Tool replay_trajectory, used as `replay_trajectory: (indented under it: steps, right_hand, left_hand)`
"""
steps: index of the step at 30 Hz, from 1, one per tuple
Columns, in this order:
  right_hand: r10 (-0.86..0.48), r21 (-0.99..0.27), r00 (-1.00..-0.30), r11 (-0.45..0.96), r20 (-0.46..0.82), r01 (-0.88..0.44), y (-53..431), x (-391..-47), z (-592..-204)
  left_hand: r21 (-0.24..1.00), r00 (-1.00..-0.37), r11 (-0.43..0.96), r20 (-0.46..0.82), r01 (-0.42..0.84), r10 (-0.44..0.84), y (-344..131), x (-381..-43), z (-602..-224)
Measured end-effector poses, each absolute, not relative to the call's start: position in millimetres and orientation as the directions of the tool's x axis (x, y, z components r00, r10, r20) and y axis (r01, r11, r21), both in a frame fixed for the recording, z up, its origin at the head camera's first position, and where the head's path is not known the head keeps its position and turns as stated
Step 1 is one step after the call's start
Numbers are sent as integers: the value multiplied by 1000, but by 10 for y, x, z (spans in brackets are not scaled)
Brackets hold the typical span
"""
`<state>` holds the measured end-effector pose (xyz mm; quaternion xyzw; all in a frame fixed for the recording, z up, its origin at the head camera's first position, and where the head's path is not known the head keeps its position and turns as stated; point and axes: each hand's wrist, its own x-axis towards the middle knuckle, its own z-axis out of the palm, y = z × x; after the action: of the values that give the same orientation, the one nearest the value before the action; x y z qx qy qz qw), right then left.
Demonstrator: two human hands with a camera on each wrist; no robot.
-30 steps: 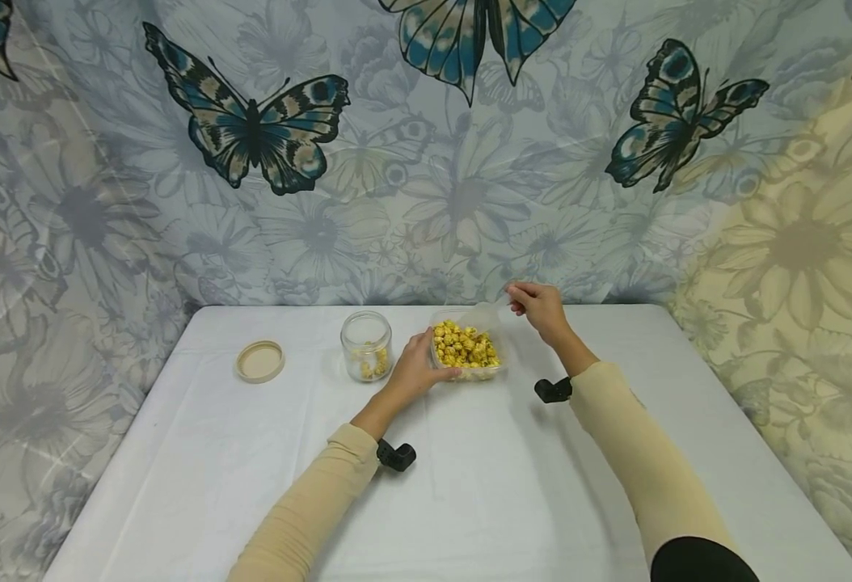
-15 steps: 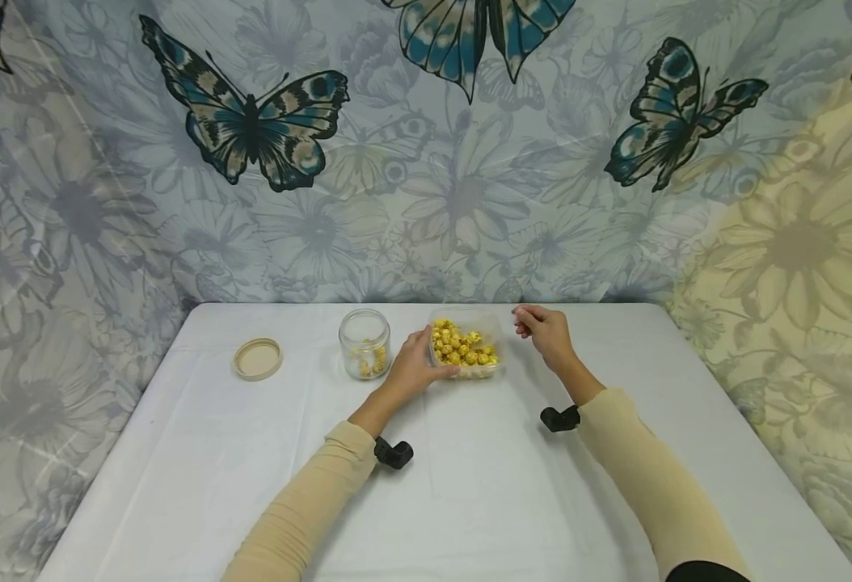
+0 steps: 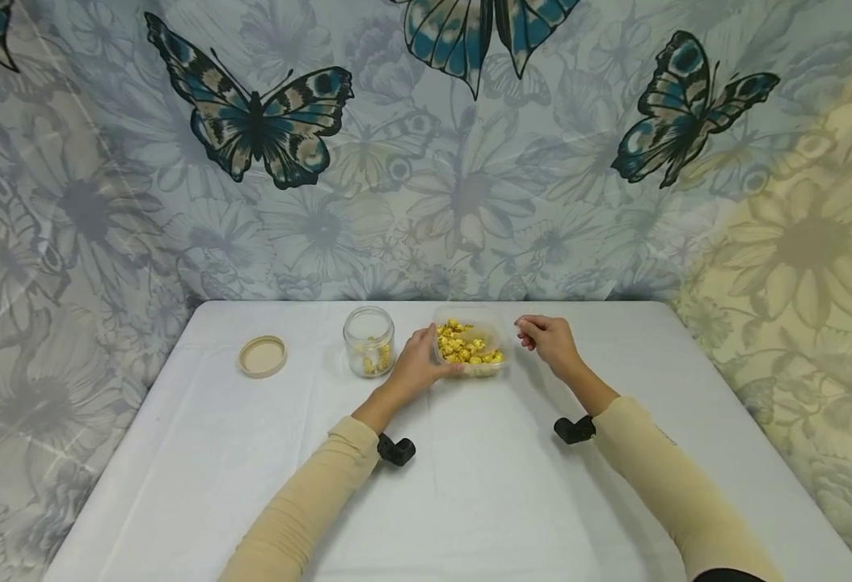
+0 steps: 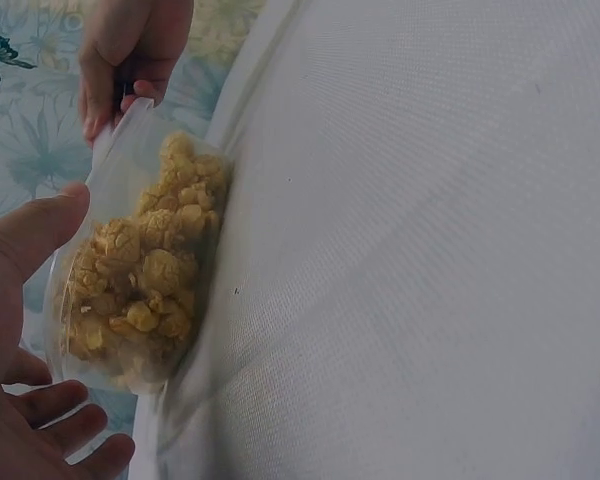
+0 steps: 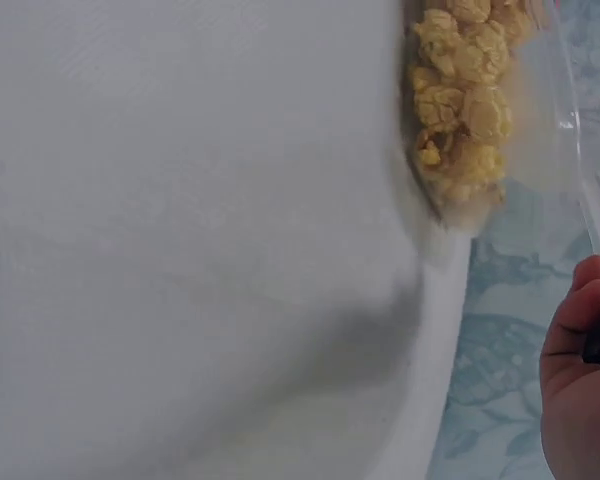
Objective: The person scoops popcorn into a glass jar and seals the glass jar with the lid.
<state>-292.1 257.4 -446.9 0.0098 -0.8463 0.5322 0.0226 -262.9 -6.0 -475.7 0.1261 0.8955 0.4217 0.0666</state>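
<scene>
Yellow popcorn [image 3: 458, 349] fills part of a clear plastic container [image 3: 473, 372] on the table. My left hand [image 3: 415, 365] holds the container's left side, thumb along the near side and fingers round the far left. In the left wrist view the thumb touches the rim. At the container's right, my right hand [image 3: 553, 343] pinches the handle of a translucent scoop [image 3: 482, 333], whose bowl dips among the popcorn. The scoop's outline is faint, and its handle is mostly hidden in the fingers. Left of the container stands an open glass jar [image 3: 368, 330] with some popcorn low inside.
A round beige lid [image 3: 262, 357] lies on the white-covered table [image 3: 499, 485], left of the jar. Behind the table's far edge hangs a butterfly-patterned cloth [image 3: 462, 202]. A black wrist camera [image 3: 397, 451] sits on the left wrist, and another [image 3: 575, 430] on the right.
My right hand has come down and nearer, slightly to the right, and the scoop has tipped down into the popcorn. My left hand has stayed on the container.
</scene>
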Motion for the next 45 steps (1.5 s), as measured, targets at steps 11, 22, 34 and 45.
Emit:
replay_trajectory:
  steps: [11, 22, 34, 45]
  right_hand:
    - [-133, -866, -985, 474, 112, -162, 2649, -2958, -4372]
    - [-145, -880, -988, 461, 49, -111, 2642, -2912, -4428]
    - [-131, -898, -991, 440, -31, -30, 2638, -2939, -4405]
    - [-60, -950, -950, -51, -306, 309, 2582, -2898, -4380]
  left_hand:
    - [767, -956, 616, -10, 181, 294, -110, -2639, -4744]
    - [785, -949, 589, -2, 195, 316, -119, -2622, -4753]
    - [796, -949, 572, 13, 200, 315, -103, -2613, -4732]
    - [783, -954, 596, -9, 179, 298, -83, -2615, -4768]
